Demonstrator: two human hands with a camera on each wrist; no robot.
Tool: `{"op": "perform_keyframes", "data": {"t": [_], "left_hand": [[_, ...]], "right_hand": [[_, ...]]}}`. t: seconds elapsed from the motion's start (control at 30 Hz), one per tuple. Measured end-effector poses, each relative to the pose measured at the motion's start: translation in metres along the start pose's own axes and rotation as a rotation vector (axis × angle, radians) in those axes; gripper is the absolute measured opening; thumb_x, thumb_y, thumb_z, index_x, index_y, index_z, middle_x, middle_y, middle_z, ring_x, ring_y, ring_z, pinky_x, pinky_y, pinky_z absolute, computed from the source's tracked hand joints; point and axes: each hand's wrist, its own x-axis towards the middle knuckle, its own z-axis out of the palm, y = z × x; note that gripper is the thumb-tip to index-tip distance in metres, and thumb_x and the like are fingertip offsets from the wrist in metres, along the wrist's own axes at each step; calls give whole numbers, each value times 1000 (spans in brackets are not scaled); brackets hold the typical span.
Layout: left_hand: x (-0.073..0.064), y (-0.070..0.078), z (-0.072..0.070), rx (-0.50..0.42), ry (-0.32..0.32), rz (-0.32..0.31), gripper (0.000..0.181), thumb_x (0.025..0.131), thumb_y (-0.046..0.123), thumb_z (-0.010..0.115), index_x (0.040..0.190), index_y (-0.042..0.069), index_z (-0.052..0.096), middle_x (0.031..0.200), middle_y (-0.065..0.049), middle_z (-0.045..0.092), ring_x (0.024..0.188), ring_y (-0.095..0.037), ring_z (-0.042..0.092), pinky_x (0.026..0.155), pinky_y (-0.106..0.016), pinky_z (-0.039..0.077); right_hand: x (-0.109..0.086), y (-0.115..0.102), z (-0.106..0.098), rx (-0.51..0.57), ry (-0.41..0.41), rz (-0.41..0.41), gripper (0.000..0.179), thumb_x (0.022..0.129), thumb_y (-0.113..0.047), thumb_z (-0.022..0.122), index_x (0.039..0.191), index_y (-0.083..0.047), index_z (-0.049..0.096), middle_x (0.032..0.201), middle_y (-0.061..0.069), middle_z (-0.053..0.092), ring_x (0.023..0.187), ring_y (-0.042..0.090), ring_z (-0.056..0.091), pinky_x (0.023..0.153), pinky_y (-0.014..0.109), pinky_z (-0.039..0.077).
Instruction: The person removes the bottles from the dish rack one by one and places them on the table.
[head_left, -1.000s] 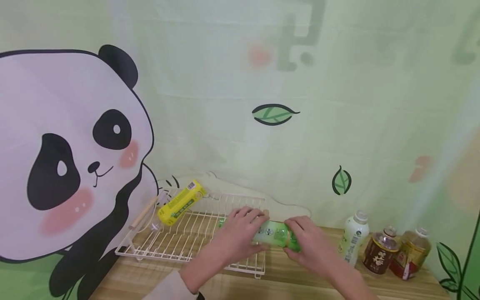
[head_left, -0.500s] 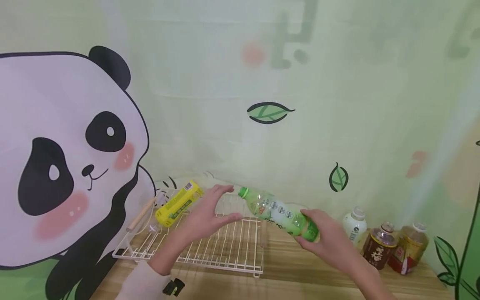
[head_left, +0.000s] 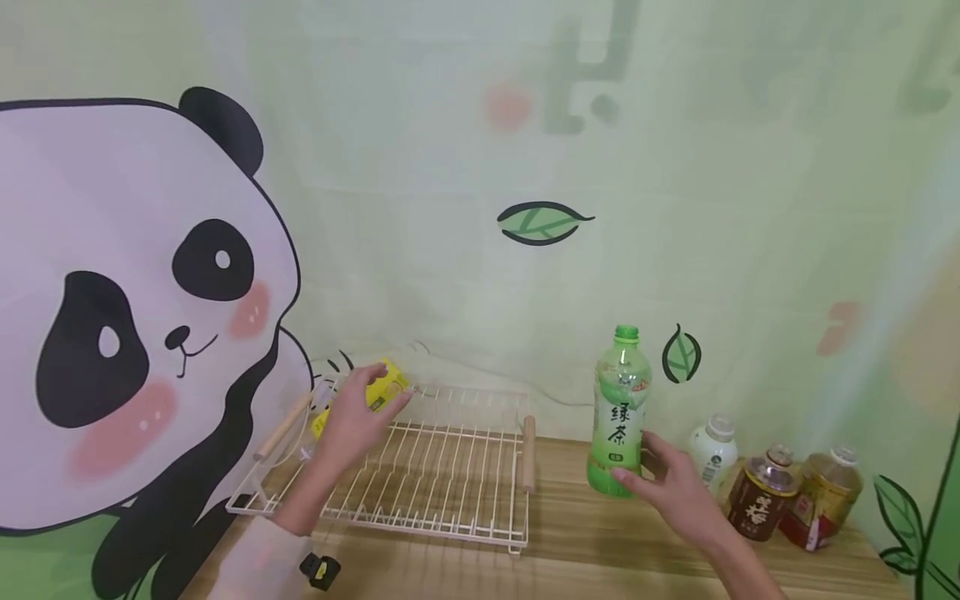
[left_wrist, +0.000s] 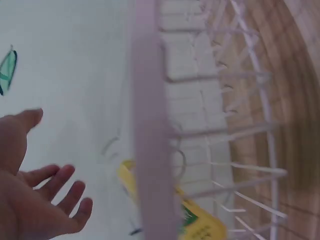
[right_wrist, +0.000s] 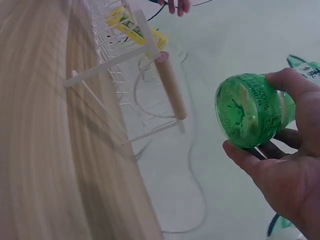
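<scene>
My right hand [head_left: 675,487] holds a green tea bottle [head_left: 618,417] near its base, right of the rack. The bottle stands upright with its green cap up. Its clear green underside shows in the right wrist view, raised off the table, with my thumb and fingers around the lower part of the bottle [right_wrist: 255,110]. My left hand [head_left: 356,425], fingers apart and holding nothing, hovers over the left side of the white wire rack [head_left: 442,533]. Behind it, a yellow-labelled bottle [head_left: 388,385] lies slanted on the rack, partly hidden by that hand.
A white bottle [head_left: 712,450], a brown-labelled bottle [head_left: 761,496] and a yellow-and-red-labelled bottle [head_left: 821,500] stand at the table's right. The rack has wooden handles, one on its right side [head_left: 528,454]. A printed panda backdrop [head_left: 450,167] rises behind the wooden table [head_left: 585,550].
The green tea bottle has gone from lying in both hands to upright in my right hand, moving right. My left hand has let go and moved left over the rack.
</scene>
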Motion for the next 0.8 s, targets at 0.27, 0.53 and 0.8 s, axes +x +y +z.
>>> {"op": "perform_keyframes", "data": {"t": [0.27,0.53,0.8], "left_hand": [[7,-37,-6,185,162,-152,76,95,34,79,153,-4,46,150,-27,48,134,-46,45,107,-65,42],[5,-56,-7,350,116,-135,81,91,28,84,154,-5,46,152,-32,47,129,-52,48,103,-66,44],[2,-68,-3,384,78,-180,83,89,27,86,153,-6,45,148,-33,48,130,-51,47,107,-67,40]], "right_hand": [[-2,32,1,18,9,101,77,95,-18,80,157,4,40,152,31,51,141,49,49,114,54,46],[2,59,2,-259,83,119,75,87,-27,89,145,4,54,137,25,65,127,42,62,106,56,53],[-5,82,8,-413,98,197,81,85,-29,90,145,9,50,137,32,62,126,47,62,106,62,51]]}}
